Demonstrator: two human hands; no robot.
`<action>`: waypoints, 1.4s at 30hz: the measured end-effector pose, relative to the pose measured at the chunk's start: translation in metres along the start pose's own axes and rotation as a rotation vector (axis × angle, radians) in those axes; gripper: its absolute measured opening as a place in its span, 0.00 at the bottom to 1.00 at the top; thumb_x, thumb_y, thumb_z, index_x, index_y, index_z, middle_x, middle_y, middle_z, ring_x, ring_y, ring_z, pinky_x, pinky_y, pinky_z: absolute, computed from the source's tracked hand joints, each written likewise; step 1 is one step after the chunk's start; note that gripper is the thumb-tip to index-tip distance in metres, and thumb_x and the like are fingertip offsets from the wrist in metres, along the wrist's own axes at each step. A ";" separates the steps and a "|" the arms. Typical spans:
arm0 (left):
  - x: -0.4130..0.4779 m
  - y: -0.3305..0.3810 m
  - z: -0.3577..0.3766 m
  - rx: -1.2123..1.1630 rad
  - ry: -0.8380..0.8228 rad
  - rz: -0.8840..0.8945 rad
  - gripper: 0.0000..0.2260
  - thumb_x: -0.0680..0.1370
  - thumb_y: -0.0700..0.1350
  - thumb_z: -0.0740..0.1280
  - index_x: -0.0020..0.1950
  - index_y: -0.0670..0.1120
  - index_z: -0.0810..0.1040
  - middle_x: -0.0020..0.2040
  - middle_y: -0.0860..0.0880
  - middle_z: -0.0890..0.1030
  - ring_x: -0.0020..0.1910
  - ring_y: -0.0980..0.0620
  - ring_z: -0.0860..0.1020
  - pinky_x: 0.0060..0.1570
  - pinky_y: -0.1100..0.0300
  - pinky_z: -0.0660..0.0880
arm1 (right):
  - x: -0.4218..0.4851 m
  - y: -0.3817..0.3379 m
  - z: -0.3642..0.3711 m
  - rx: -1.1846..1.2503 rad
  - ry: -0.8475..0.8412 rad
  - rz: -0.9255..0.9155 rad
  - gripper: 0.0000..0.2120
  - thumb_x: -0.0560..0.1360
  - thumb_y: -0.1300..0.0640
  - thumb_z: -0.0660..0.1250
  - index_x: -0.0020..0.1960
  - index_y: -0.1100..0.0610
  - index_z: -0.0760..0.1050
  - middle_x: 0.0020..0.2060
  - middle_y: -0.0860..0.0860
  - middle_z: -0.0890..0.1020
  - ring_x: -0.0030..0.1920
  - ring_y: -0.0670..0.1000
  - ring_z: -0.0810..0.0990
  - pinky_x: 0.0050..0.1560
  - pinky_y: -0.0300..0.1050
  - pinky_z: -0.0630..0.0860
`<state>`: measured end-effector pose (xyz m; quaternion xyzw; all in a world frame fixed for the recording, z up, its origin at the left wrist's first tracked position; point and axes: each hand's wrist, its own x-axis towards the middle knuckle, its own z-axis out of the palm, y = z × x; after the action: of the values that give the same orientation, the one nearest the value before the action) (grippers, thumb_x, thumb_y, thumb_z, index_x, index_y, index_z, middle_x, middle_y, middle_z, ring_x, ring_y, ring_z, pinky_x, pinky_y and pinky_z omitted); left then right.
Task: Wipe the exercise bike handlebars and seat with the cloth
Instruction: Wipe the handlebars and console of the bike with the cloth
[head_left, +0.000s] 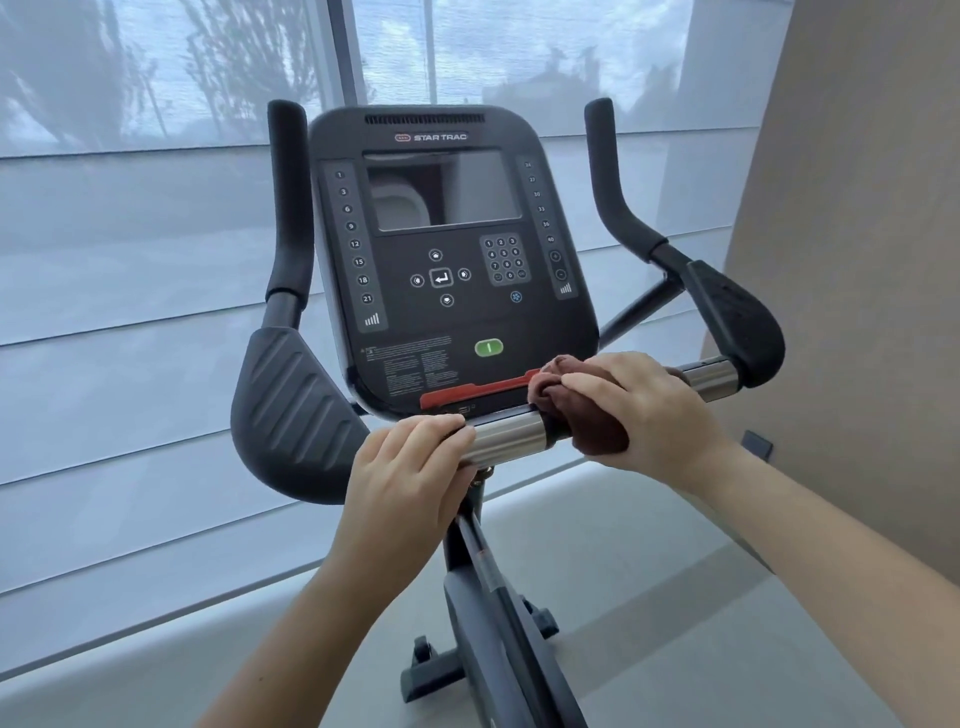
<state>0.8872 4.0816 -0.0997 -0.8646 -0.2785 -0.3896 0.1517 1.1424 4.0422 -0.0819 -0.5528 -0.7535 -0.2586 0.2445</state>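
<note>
The exercise bike's handlebar (511, 439) is a horizontal bar with shiny metal sleeves, running below the black console (447, 260). My right hand (644, 410) presses a dark brown cloth (592, 421) around the bar, right of centre. My left hand (410, 467) grips the bar at its middle, just left of a metal sleeve. Black padded elbow rests (291, 410) and upright grips (288, 197) rise on both sides. The seat is out of view.
The bike's stem and base foot (483, 644) stand on a grey floor. A window with translucent blinds (130, 260) fills the back and left. A beige wall (857, 260) stands close on the right.
</note>
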 end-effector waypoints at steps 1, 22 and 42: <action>0.000 0.000 0.000 -0.002 -0.002 -0.001 0.13 0.76 0.46 0.61 0.51 0.42 0.81 0.50 0.46 0.82 0.49 0.46 0.79 0.48 0.55 0.71 | 0.000 0.000 -0.001 0.012 -0.008 0.018 0.25 0.64 0.53 0.74 0.59 0.58 0.76 0.51 0.58 0.80 0.49 0.60 0.78 0.50 0.56 0.77; -0.019 -0.023 -0.017 0.014 0.102 -0.116 0.11 0.74 0.47 0.63 0.48 0.41 0.80 0.47 0.45 0.81 0.48 0.44 0.77 0.52 0.52 0.68 | 0.034 -0.108 0.006 0.323 -0.025 0.248 0.28 0.70 0.39 0.60 0.65 0.52 0.71 0.59 0.51 0.77 0.60 0.54 0.71 0.64 0.51 0.65; -0.026 -0.029 -0.019 -0.084 0.105 -0.059 0.08 0.72 0.40 0.69 0.50 0.39 0.80 0.47 0.44 0.82 0.52 0.43 0.78 0.53 0.52 0.69 | 0.028 -0.124 0.014 0.067 0.246 0.376 0.15 0.68 0.54 0.68 0.53 0.57 0.80 0.49 0.59 0.81 0.50 0.62 0.77 0.50 0.59 0.77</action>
<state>0.8444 4.0856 -0.1056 -0.8400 -0.2789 -0.4502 0.1182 1.0142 4.0398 -0.0890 -0.6393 -0.6101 -0.2488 0.3965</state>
